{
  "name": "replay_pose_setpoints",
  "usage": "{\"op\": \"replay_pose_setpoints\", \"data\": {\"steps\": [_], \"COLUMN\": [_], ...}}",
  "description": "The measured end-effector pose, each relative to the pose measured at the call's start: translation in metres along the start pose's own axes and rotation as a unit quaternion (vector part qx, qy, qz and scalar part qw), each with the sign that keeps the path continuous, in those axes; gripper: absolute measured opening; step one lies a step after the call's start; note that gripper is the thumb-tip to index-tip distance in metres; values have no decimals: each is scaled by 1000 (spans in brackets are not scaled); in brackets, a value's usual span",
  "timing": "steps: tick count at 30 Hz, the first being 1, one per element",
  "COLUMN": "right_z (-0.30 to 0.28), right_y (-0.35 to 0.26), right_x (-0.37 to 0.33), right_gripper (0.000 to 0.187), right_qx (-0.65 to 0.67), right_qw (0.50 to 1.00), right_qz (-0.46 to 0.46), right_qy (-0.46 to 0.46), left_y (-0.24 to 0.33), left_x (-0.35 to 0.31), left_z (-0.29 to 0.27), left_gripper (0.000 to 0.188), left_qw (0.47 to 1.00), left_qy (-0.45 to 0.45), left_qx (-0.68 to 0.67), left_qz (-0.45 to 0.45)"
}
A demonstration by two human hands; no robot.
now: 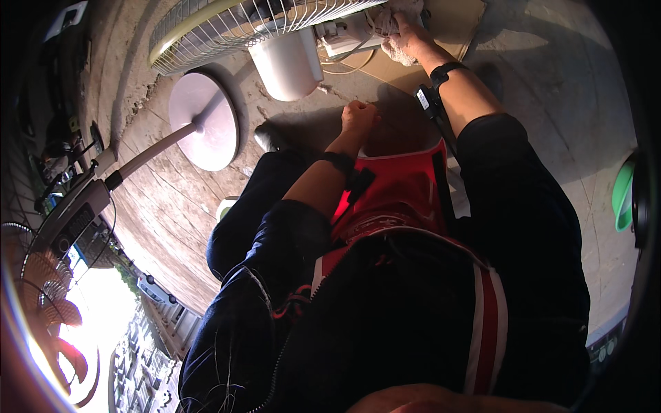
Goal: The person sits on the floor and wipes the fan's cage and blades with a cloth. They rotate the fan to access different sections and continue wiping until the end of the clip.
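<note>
My right hand is closed on a pale, crumpled cloth, pressing it to the white control box of a fan. This fan's wire grille and white motor housing lie to the left of the box. My left hand is curled into a fist above my lap, just below the housing and apart from it. Nothing shows sticking out of that fist.
A cardboard sheet lies under the box, with a loose cable on it. Left of me stands another fan on a round white base with a slanting pole. A green basin is at the far right.
</note>
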State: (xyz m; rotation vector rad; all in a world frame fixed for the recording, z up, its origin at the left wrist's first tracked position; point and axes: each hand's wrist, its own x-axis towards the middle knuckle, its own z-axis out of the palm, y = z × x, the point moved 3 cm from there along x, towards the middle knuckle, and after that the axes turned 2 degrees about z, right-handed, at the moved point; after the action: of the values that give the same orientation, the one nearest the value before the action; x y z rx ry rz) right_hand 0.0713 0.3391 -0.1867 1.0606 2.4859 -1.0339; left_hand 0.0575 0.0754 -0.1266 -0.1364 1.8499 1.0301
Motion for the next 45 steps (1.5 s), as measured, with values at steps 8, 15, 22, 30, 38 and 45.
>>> {"op": "replay_pose_setpoints", "data": {"steps": [8,15,22,30,38,45], "right_z": [0,-3,-3,2,-4,3], "right_y": [-2,-2,-2,2,-1,0], "right_x": [-2,0,-4,1,0,2], "right_gripper": [57,64,62,65,65,67], "right_qx": [27,18,48,64,86,90], "right_qw": [998,1000,998,997,996,995], "right_qz": [-3,26,10,-8,-11,23], "right_qy": [62,2,40,50,27,22], "left_y": [41,29,-21,-7,119,254], "left_x": [13,10,27,25,-54,-191], "left_z": [-14,-25,-74,-124,-136,-106], "left_gripper": [11,30,34,46,33,31], "left_qw": [960,980,903,876,861,754], "left_qy": [-49,-131,60,163,56,159], "left_qx": [-274,-151,418,452,501,437], "left_qz": [31,1,85,31,70,464]}}
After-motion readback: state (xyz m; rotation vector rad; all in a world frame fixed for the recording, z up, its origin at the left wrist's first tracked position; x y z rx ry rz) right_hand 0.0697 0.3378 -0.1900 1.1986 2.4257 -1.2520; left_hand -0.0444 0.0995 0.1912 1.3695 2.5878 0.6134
